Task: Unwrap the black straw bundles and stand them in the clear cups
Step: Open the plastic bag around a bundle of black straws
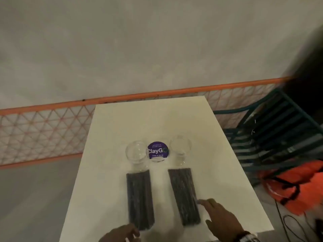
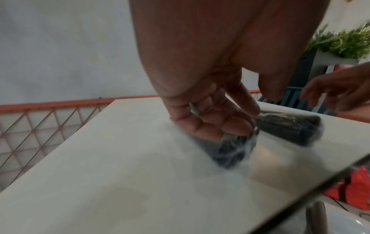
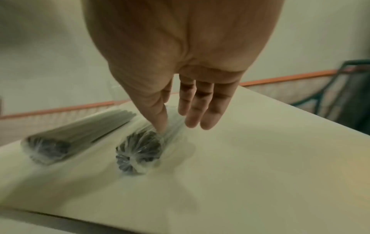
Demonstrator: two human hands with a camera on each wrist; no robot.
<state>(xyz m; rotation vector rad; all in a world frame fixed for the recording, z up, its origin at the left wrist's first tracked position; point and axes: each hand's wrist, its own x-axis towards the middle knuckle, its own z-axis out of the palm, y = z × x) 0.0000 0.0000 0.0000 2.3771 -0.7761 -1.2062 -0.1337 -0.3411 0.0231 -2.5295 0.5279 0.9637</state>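
Note:
Two black straw bundles in clear wrap lie lengthwise on the white table (image 1: 113,172). Beyond them stand two clear cups, the left cup (image 1: 136,152) and the right cup (image 1: 180,147), both holding nothing. My left hand (image 1: 129,232) is at the near end of the left bundle (image 1: 139,198). In the left wrist view its fingers (image 2: 210,126) curl over that bundle's end (image 2: 230,152), with the thumb raised off it. My right hand (image 1: 208,212) lies flat beside the right bundle (image 1: 183,194), fingers straight. In the right wrist view its thumb touches the wrap of the right bundle (image 3: 138,152).
A round purple sticker (image 1: 157,150) sits between the cups. A dark green slatted chair (image 1: 272,133) and an orange bag (image 1: 297,186) are to the table's right. An orange mesh fence (image 1: 43,130) runs behind. Cables lie on the floor at the lower right.

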